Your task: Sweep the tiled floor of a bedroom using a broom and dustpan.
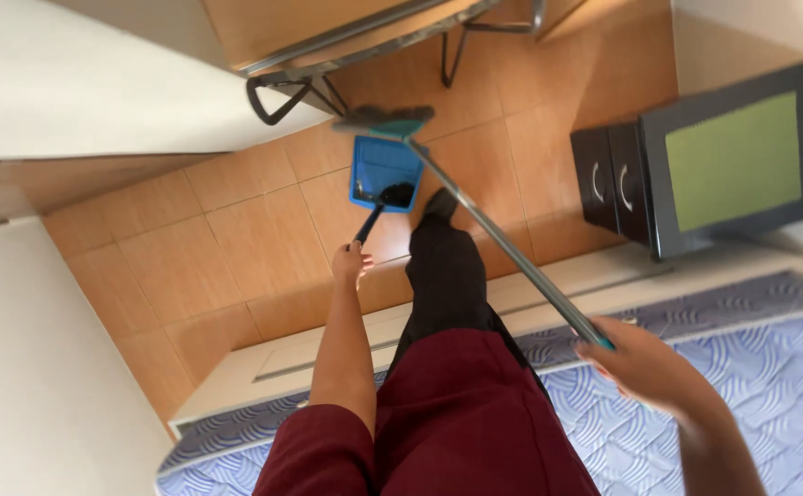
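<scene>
While the left hand clasps the blue dustpan on the far floor, the right hand grips the broom; sweeping debris in needs short strokes.

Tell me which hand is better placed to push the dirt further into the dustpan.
Right, probably. The right hand grips the broom handle, whose head sits at the blue dustpan edge. The left hand only holds the dustpan's handle steady.

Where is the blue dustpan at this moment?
In the head view, the blue dustpan sits on the orange tiled floor at upper centre, held by its handle in the left hand, with the broom head at its far edge.
</scene>
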